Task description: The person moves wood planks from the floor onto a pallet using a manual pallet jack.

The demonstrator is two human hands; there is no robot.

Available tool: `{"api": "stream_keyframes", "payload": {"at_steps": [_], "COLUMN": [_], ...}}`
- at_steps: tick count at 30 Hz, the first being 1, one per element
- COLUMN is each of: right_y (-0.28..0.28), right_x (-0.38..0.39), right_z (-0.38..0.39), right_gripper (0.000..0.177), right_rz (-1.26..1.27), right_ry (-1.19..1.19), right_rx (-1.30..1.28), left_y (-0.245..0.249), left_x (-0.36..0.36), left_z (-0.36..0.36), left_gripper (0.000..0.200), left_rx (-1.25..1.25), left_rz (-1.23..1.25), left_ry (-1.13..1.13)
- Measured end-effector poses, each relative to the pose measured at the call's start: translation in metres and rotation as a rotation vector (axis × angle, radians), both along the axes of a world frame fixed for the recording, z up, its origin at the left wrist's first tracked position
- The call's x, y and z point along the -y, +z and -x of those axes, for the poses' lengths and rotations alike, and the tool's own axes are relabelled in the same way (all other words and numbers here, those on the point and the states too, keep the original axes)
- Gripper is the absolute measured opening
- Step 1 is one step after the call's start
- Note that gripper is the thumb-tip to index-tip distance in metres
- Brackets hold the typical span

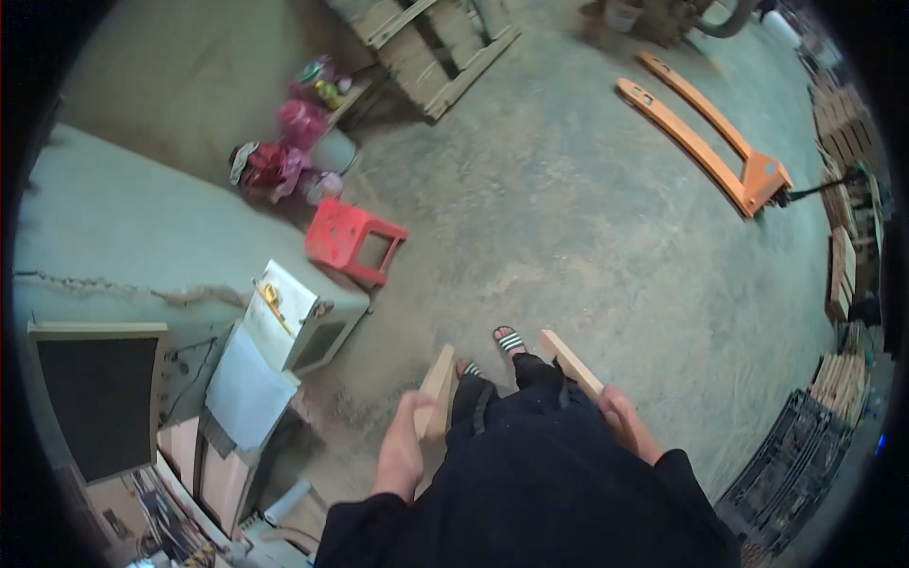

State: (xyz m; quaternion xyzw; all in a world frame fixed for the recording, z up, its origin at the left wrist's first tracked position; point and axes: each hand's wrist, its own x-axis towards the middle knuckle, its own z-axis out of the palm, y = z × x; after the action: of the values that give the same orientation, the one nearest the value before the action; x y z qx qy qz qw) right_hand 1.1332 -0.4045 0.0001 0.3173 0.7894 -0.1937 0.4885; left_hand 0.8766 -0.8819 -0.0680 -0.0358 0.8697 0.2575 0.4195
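Note:
At my left side, my left hand (412, 409) is closed on a pale wooden board (436, 386) that points forward beside my leg. On the other side, my right hand (617, 407) grips a second pale wooden piece (570, 363), a narrow strip slanting forward and inward. Its rear end is hidden by the hand. Between the two pieces are my feet in striped slide sandals (509, 339) on the concrete floor.
A red plastic stool (346, 241) stands ahead to the left, by a white cabinet (289, 308) with a tape measure (273, 301) on top. An orange pallet jack (705, 151) is at front right. Wooden pallets (445, 57) lie ahead; black plastic pallets (791, 464) stand at right.

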Motion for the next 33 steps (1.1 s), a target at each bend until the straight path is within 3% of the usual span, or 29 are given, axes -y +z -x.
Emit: {"api": "stream_keyframes", "payload": {"at_steps": [2,5,6,7,9,10,13,16,18,20,21,22,25,33], "right_y": [0.090,0.101,0.194,0.173,0.133,0.157,0.171,0.159,0.156,0.149,0.143,0.140,0.130,0.103], "right_x": [0.015,0.026,0.055,0.059,0.052,0.071,0.085,0.093,0.104,0.121,0.126,0.126,0.131,0.138], "right_z": [0.041,0.016,0.067,0.042,-0.009,-0.004,0.003,-0.009,-0.018,-0.027,-0.027,-0.023,-0.015,0.001], "right_gripper": [0.034,0.035,0.036,0.035,0.037,0.037,0.044,0.048,0.049,0.049,0.049,0.049,0.048,0.048], "right_rz": [0.051,-0.078,-0.012,-0.056,-0.139,-0.232,-0.226,-0.155,-0.175,-0.181,-0.173,-0.169,-0.140,-0.085], "right_ry": [-0.139,-0.065,-0.351,-0.400,-0.239,-0.333,-0.425,-0.486,-0.514,-0.536,-0.536,-0.535,-0.526,-0.405], "right_rx": [0.109,-0.169,-0.137,-0.220,-0.248,-0.265,0.037,0.168,0.174,0.177,0.188,0.196,0.187,0.158], "left_y": [0.003,0.001,0.001,-0.007,-0.021,-0.030,-0.038,-0.054,-0.092,-0.087,-0.086,-0.078,-0.064,-0.062], "left_x": [-0.009,-0.014,-0.013,-0.019,-0.033,-0.038,-0.029,0.001,0.031,0.051,0.063,0.075,0.105,0.054], "left_z": [0.043,0.103,0.122,0.140,0.168,0.185,0.192,0.158,0.122,0.074,0.050,0.019,-0.050,-0.078], "left_gripper": [0.077,0.078,0.078,0.078,0.078,0.078,0.079,0.096,0.101,0.105,0.099,0.096,0.088,0.055], "left_rx": [-0.065,-0.146,-0.166,-0.172,-0.183,-0.184,-0.112,0.007,0.081,0.129,0.221,0.171,0.326,0.462], "left_rz": [0.061,0.155,0.181,0.189,0.219,0.259,0.396,0.433,0.331,0.117,0.094,0.005,-0.263,-0.199], "left_ry": [-0.048,-0.158,-0.202,-0.247,-0.317,-0.329,-0.324,-0.314,-0.313,-0.364,-0.433,-0.267,-0.074,0.037]}}
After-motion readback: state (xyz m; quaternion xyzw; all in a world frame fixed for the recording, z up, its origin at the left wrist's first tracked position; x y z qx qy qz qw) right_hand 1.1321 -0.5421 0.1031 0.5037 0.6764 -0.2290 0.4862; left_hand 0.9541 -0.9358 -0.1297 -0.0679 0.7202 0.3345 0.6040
